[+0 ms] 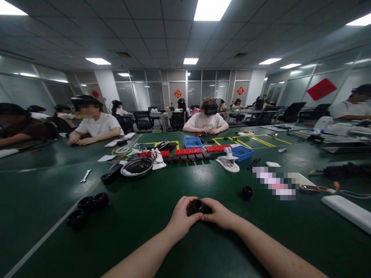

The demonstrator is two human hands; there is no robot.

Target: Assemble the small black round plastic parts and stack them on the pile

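Between my two hands is a black round part with a hole in its top (197, 205), close to the green tabletop. My left hand (182, 217) wraps its left side, thumb at the front and fingers behind. On the other side my right hand (220, 214) grips it too, and the two thumbs nearly meet in front. My fingers hide much of its lower body, so I cannot tell its exact kind. A loose black round part (247, 192) lies to the right, and a cluster of black ring-like parts (85, 206) sits to the left.
A wrench (85, 176) lies at left, near a metal bowl (137, 168). Red socket strips (188, 151), blue trays (242, 153) and a white clip stand (228, 160) line the middle. A long white bar (348, 211) lies at right. A person (206, 120) sits opposite.
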